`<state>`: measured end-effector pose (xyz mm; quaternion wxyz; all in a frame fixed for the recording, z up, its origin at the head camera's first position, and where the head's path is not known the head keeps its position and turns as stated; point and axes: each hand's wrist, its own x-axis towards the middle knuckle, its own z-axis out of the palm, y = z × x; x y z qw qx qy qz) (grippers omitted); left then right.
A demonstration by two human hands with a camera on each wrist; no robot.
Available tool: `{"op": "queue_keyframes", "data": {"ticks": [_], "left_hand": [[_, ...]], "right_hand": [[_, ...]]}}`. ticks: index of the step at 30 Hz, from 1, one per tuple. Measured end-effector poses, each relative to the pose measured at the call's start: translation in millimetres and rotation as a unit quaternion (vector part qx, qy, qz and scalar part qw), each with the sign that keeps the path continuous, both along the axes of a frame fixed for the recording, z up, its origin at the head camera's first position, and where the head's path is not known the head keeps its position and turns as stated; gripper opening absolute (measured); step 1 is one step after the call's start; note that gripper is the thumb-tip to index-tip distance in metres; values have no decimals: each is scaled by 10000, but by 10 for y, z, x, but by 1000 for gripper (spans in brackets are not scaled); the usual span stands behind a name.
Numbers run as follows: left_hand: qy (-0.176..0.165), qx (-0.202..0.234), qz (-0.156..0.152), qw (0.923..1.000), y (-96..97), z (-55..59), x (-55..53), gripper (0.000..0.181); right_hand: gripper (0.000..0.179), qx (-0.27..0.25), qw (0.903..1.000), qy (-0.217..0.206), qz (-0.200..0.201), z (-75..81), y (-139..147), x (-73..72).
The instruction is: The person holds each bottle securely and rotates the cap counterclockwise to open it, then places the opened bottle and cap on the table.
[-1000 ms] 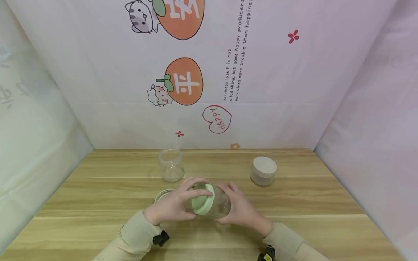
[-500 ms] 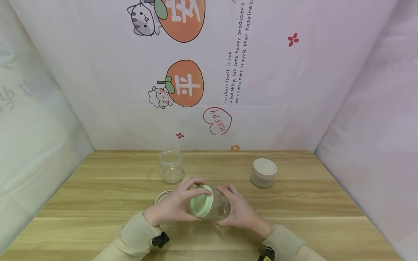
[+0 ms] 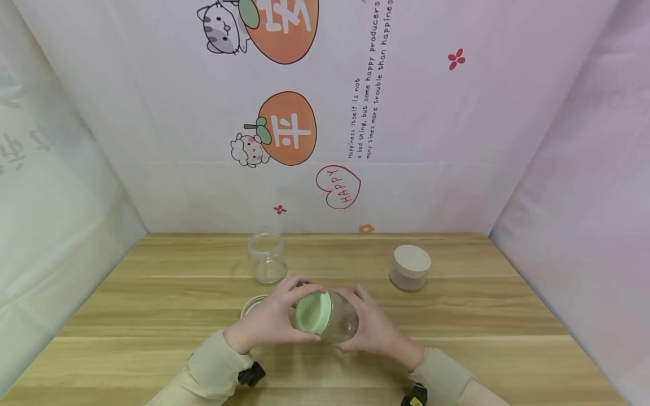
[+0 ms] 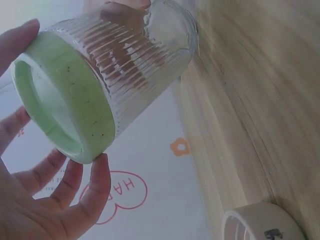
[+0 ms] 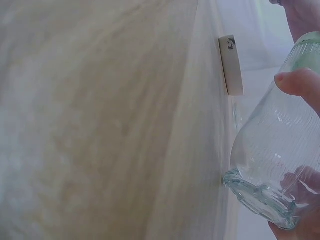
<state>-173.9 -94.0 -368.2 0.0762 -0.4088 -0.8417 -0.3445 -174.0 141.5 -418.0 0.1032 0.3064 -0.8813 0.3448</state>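
Note:
A ribbed clear glass jar lies tilted between my hands, its pale green lid facing left. My left hand grips the rim of this lid between fingertips and thumb, as the left wrist view also shows. My right hand holds the jar's body near the base. In the right wrist view, the thick glass base is close to the tabletop; whether it touches cannot be told. The lid sits on the jar's mouth.
Behind my left hand stands an open clear jar. A round lid lies partly hidden by that hand. To the back right is a low jar with a white lid. White printed cloth walls the wooden table.
My left fingers have shifted round the lid's rim, the index finger drawing back toward the left. More of the lid's top shows. The right hand has barely moved.

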Motion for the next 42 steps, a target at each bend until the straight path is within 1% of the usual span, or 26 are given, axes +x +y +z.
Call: {"op": "queue_keyframes", "data": {"ticks": [6, 13, 19, 21, 26, 31, 33, 36, 40, 42], "left_hand": [[-419, 126, 124, 9990, 14, 11, 21, 72], [-635, 185, 471, 9967, 54, 41, 39, 71], [-877, 367, 711, 9929, 70, 43, 56, 68], [-849, 347, 819, 9924, 75, 39, 63, 68], [-607, 164, 1093, 9920, 81, 38, 83, 67], [-548, 168, 1194, 9912, 81, 32, 96, 66], [-539, 166, 1249, 9906, 88, 31, 99, 65], [-570, 108, 1420, 9882, 104, 35, 104, 64], [-703, 82, 1579, 9849, 119, 43, 111, 62], [-762, 77, 1603, 9841, 119, 45, 114, 62]], "right_hand": [[94, 23, 10000, -81, -10, 1, 1, 6], [94, -27, 10000, -20, 30, -2, 18, -4], [93, 25, 10000, 20, 63, 4, 21, -14], [93, 35, 10000, 28, 71, 5, 19, -15], [92, 41, 9999, 58, 75, -5, 15, -14], [92, 29, 9999, 21, 114, -8, 6, -15], [92, -9, 9999, -6, 134, -8, 2, -16], [92, -52, 9999, -48, 129, -5, -3, -17], [93, -41, 9999, -69, 103, -1, -5, -16], [93, -30, 9999, -67, 102, 5, -5, -8]]}}
